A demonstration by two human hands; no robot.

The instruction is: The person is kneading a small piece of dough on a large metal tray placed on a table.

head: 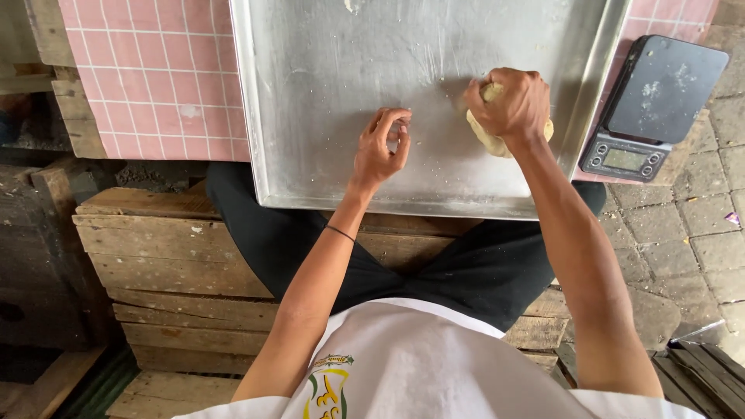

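Large metal tray [334,93] lies flat on the pink tiled surface [155,77]; black kitchen scale [648,109] just beside its right edge. My right hand [512,105] is closed over a pale lump of dough [485,136], pressing it onto the tray near the right rim. Dough looks soft, light, likely tacky (crumbs dot the metal), so best cupped from above around its edge. My left hand [380,147] is loosely curled, fingertips pinched together, holding nothing I can make out.
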